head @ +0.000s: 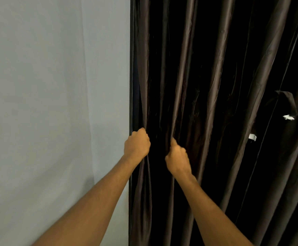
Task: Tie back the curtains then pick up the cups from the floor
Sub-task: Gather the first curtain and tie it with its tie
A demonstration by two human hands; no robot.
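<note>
Both bare arms reach forward, the left hand (137,142) fisted around the left edge of the dark brown pleated fabric curtain (215,86) beside the pale grey wall (56,86), the right hand (177,157) clamped on a neighbouring fold.

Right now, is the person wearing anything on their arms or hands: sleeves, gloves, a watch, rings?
Nothing visible. The left hand and right hand are bare, no gloves. Both forearms are uncovered to the frame's lower edge, no sleeves, watch or bracelet. No rings show, though the fingers are mostly hidden.

one curtain (215,86), two hands (137,144), two tags (252,137)
</note>
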